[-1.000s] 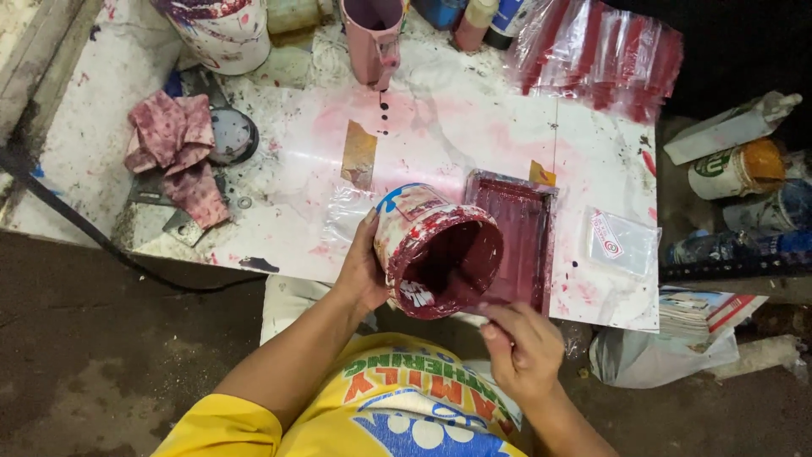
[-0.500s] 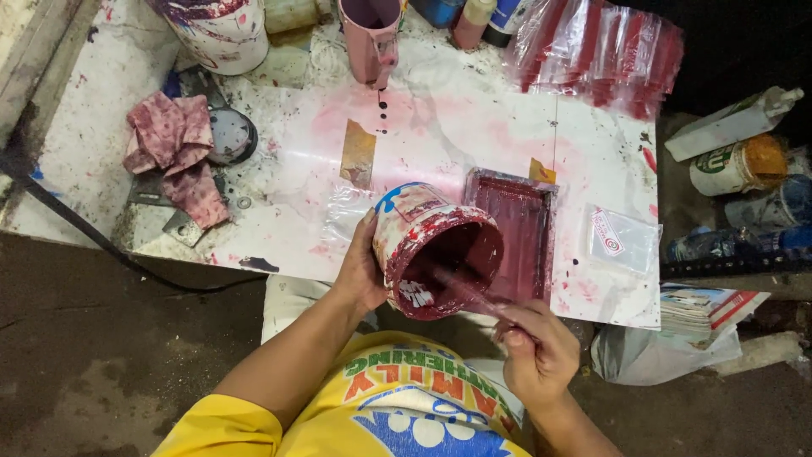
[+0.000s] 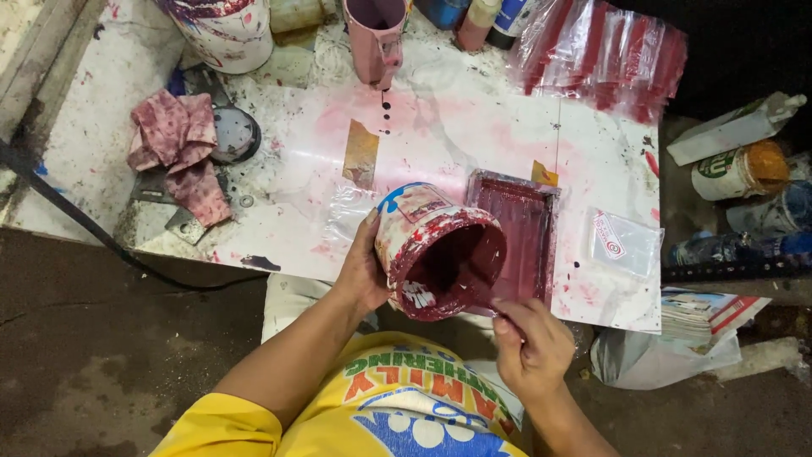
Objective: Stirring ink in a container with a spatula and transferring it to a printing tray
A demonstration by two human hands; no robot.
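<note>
Clearly my left hand (image 3: 362, 275) is wrapped around the side of the paint bucket (image 3: 436, 250), fingers curled on its wall, holding it tipped so the mouth faces me and leans over the dark red tray (image 3: 523, 228). That bucket is my landmark: it sits at the near edge of the desk (image 3: 440, 127), its rim touching or just above the tray's near left corner. My right hand (image 3: 529, 343) is just below the bucket's mouth, fingers pinched shut on what looks like a thin stick or brush handle reaching into the bucket; the tool is too blurred for me to name it surely.

Beyond the bucket, a pink jug (image 3: 375, 30) stands at the far edge of the desk. Far to the bucket's left lies a stained pink rag (image 3: 178, 152), and to its right, past the tray, a small clear plastic bag (image 3: 624, 243).

My worry is the tilt. The bucket's wall is slick with red paint and only one hand bears it, so a slip could drop it off the near edge onto my lap. Paint could also run past the tray's low rim and onto the desk.
</note>
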